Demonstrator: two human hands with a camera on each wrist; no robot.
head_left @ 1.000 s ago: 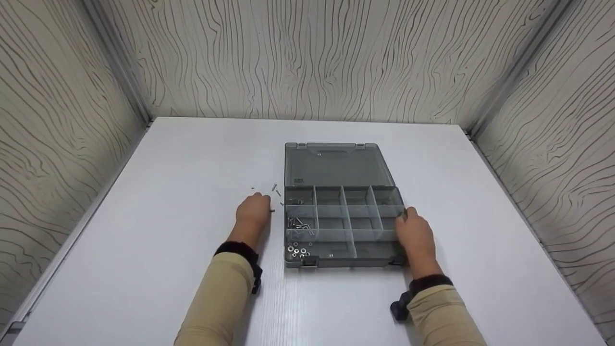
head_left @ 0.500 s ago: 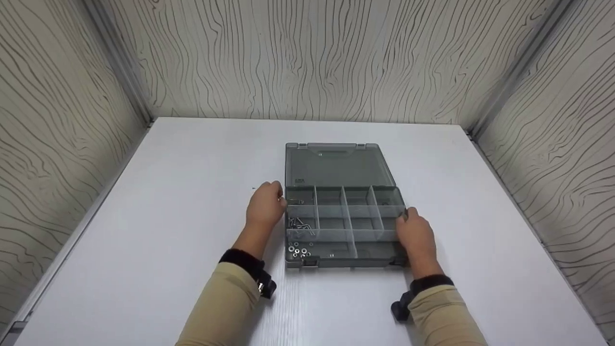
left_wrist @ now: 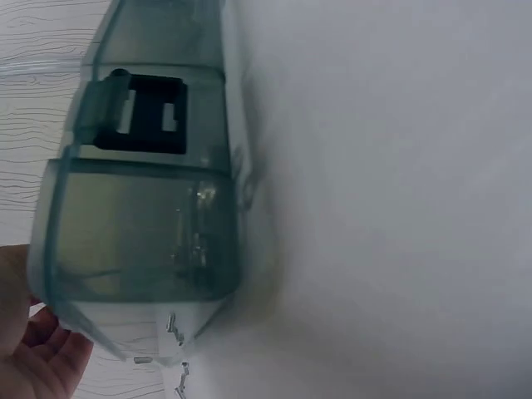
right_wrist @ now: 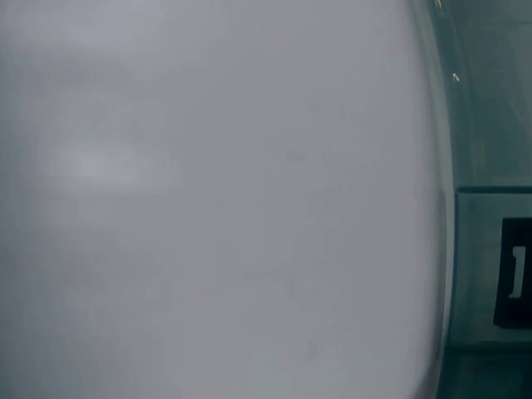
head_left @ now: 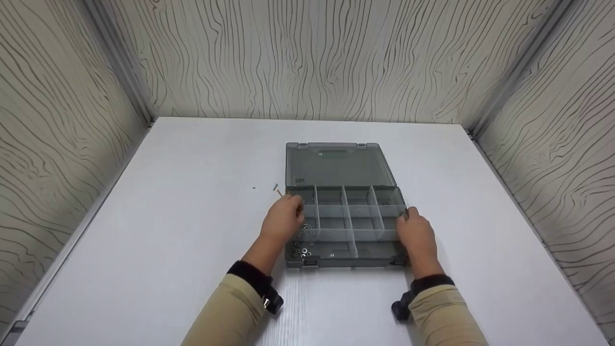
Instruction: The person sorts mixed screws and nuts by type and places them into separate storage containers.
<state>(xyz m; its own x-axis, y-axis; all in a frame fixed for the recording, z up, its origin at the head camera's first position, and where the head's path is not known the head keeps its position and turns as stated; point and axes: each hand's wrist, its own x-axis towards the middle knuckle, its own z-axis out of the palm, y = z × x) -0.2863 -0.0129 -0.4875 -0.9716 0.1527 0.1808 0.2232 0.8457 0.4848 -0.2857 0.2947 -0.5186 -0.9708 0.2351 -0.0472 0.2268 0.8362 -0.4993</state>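
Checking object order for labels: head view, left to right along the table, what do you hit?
Loose screws on the table → left hand → organizer box → right hand.
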